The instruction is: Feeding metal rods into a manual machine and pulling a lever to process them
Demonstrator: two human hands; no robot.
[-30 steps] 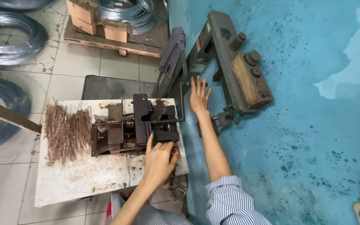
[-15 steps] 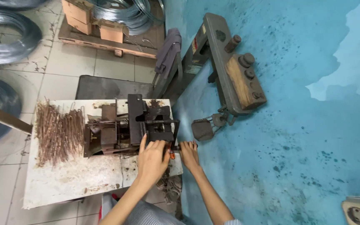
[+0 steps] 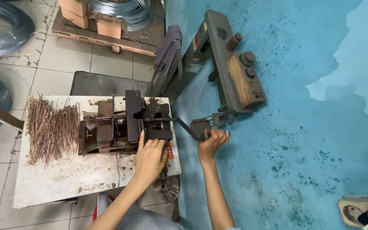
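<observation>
A dark metal bending jig (image 3: 126, 125) sits on your white worktop (image 3: 64, 179), near its right edge. Your left hand (image 3: 150, 157) lies flat against the jig's front face, fingers together, seemingly to steady it. A crank handle (image 3: 188, 127) sticks out from the jig's right side, past the worktop edge, and your right hand (image 3: 213, 142) is curled around its end. Left of the jig lies a loose heap of short rusty wire pieces (image 3: 50, 130), within easy reach. Beyond the jig stands a heavy grey machine arm (image 3: 231, 64) against a blue wall (image 3: 303, 127). Coils of silver wire (image 3: 5, 27) rest on the tiled floor (image 3: 60, 57) farther back.
</observation>
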